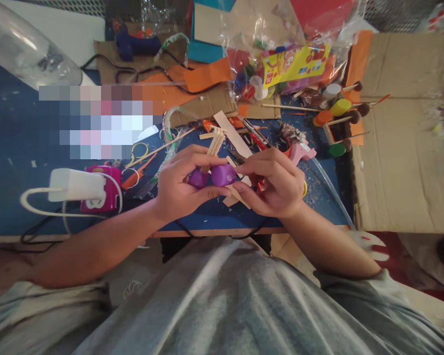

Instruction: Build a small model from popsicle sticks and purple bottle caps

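Note:
Over the front of the table, my left hand [181, 182] is closed around an object with two rounded purple parts. The right purple part [223, 174] sits between thumb and fingertips, and the left purple part [199, 178] rests nearer the palm. A small bundle of light wooden sticks [216, 141] stands up just behind them, tilted to the right; whether it is joined to the purple parts is hidden. Close by on the right, my right hand [276, 180] has thumb and forefinger nearly together at the right purple part's edge. What lies between those fingertips is too small to tell.
Behind my right hand lies a pink glue gun [302, 152]. Wooden strips [234, 132] and scraps litter the middle. A white charger [72, 185] is plugged into a pink socket block [113, 185] at left. Plastic bags [296, 64], paint pots [340, 107] and cardboard [403, 133] stand farther back and right.

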Tool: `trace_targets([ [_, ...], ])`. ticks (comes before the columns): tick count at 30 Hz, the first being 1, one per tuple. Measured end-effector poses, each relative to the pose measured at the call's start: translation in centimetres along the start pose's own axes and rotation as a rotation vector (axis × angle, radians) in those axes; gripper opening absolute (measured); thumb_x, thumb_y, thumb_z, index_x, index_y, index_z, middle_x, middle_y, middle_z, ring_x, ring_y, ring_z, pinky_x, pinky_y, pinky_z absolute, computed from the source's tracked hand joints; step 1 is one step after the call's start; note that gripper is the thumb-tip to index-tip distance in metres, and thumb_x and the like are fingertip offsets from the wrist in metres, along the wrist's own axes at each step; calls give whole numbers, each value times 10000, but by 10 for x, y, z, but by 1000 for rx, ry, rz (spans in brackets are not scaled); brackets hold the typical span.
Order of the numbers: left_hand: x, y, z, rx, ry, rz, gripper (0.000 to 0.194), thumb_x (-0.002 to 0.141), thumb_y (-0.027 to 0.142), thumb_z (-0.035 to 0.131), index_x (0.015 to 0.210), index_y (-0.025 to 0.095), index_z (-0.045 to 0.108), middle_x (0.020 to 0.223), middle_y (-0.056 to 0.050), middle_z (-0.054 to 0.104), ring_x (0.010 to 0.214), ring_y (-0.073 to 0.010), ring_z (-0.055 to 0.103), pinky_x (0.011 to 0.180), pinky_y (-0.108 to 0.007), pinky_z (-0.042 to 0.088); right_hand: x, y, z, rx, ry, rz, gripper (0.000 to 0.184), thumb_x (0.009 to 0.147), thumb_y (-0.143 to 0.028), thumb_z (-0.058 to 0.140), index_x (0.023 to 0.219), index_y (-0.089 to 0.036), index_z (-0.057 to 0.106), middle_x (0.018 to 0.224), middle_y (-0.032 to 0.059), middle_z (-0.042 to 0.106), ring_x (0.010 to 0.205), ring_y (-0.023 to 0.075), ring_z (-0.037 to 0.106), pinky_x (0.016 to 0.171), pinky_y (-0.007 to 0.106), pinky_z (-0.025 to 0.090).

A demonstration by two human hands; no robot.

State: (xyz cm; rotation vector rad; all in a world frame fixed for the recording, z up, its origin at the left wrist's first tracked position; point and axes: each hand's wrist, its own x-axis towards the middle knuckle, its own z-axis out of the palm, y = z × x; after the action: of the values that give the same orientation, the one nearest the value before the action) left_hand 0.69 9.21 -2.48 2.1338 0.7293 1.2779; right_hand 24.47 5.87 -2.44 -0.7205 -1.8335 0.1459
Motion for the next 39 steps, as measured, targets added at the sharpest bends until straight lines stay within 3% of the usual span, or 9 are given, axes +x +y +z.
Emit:
trace_targets([
  [6,-4,-3,3,57,-6,-9,585,886,748,929,1218,271,865,1048,-75,866,973,-241,817,867,-398,686,-4,2,0,-68,-3,-19,233,1018,-371,892,1208,-259,819,973,41,804,803,197,775,712,332,688],
  [15,-6,-2,3,101,-13,-29,590,882,784,907,1185,281,855,1043,-86,862,953,-253,823,835,-423,705,-3,2,0,-53,21,-26,180,1004,-260,887,1180,-277,854,951,20,825,729,160,765,671,292,679],
  [24,-7,-1,4,84,23,7,552,889,740,931,1176,277,847,1024,-79,850,938,-246,814,823,-418,695,-3,-3,2,-200,4,-74,165,1048,-207,818,1201,-268,803,963,12,833,749,150,767,628,268,649],
  [33,-5,-1,4,17,-19,-43,581,919,767,890,1205,263,857,998,-85,841,907,-234,787,809,-402,664,-2,-2,-1,-76,-15,18,178,1053,-216,782,1227,-255,792,1018,46,809,827,186,779,723,320,669],
  [39,2,-5,4,-123,-115,-1,502,990,660,891,1223,216,868,1014,-89,851,877,-194,771,795,-333,623,-1,0,-3,23,-123,-23,172,1059,-225,649,1200,-242,746,944,32,768,713,154,719,609,279,591],
])
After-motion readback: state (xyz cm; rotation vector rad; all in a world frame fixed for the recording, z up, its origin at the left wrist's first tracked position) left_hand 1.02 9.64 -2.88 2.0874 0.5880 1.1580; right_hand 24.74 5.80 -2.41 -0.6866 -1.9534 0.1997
